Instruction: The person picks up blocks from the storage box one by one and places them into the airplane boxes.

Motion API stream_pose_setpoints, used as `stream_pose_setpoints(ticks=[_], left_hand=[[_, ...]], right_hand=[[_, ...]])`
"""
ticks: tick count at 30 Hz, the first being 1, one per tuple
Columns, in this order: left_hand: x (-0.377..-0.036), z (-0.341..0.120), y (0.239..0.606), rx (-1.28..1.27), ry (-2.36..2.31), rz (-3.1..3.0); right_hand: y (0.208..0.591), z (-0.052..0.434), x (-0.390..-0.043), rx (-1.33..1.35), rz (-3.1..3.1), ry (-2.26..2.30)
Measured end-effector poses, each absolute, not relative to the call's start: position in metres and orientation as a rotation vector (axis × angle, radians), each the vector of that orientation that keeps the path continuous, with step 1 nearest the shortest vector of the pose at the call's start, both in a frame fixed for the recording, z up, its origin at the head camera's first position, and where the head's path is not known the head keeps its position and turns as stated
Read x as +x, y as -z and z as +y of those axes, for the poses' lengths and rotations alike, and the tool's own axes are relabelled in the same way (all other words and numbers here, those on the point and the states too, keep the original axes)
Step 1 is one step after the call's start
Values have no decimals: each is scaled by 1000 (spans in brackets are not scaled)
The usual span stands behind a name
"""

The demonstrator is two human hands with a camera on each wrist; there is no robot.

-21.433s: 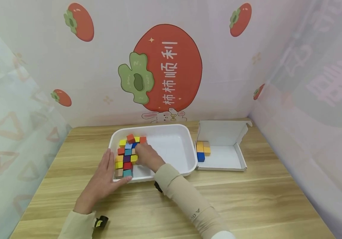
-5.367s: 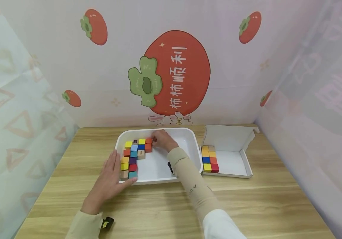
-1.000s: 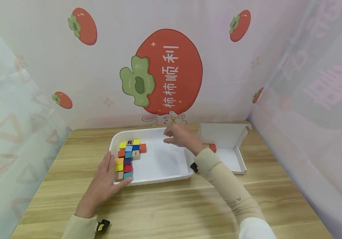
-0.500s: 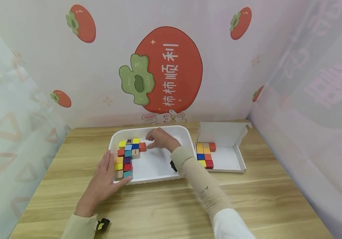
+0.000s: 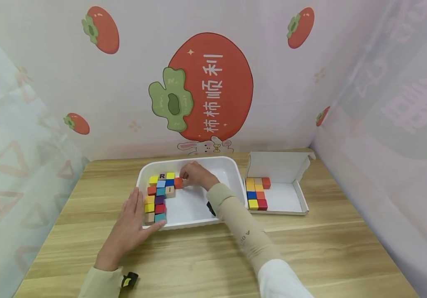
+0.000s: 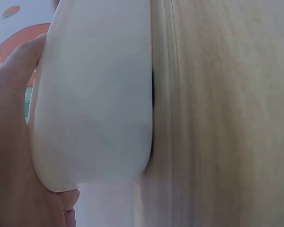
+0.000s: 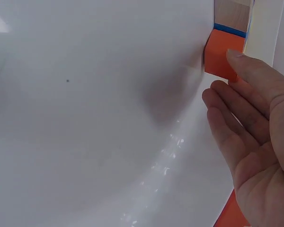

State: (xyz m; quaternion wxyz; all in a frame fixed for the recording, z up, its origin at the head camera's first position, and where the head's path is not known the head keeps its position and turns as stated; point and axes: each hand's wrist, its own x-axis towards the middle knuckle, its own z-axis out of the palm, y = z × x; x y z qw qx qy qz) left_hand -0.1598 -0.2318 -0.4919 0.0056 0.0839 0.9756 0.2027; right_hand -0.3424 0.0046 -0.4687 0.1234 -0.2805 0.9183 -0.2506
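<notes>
In the head view, a white tray (image 5: pixel 202 221) holds several coloured cubes grouped at its left side. My left hand (image 5: pixel 127 229) lies against the tray's front left corner, fingers straight along the left wall and thumb over the front rim. In the left wrist view that hand (image 6: pixel 12 127) spans the tray's outer wall (image 6: pixel 94 94). My right hand (image 5: pixel 197 174) is inside the tray at the right end of the group. It pinches an orange-red cube (image 7: pixel 222 52), thumb on one face; the index fingertip is hidden behind it. A blue cube (image 5: pixel 170 182) adjoins that cube.
Right of the tray stands an open white cardboard box (image 5: pixel 282 203), its lid (image 5: pixel 273 166) raised at the back. Several cubes, among them a red one (image 5: pixel 262 204), fill its left side in rows. Wooden table (image 5: pixel 198 260) lies in front; a printed cloth hangs behind.
My right hand has come left from near the box to the orange-red cube and grips it. Over the longer span, several cubes went from tray to box. My left hand stays at the corner.
</notes>
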Motion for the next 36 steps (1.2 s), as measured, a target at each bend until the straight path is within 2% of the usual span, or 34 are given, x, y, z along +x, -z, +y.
stream_pose_setpoints(ticks=[9, 19, 36], left_hand=[[-158, -230, 487, 287, -512, 3090], [-160, -233, 484, 314, -475, 3124], [-164, -231, 490, 333, -551, 3111]], right_hand=[[462, 22, -340, -855, 2668, 747], [436, 62, -324, -890, 2716, 795], [377, 161, -266, -757, 2795, 913]])
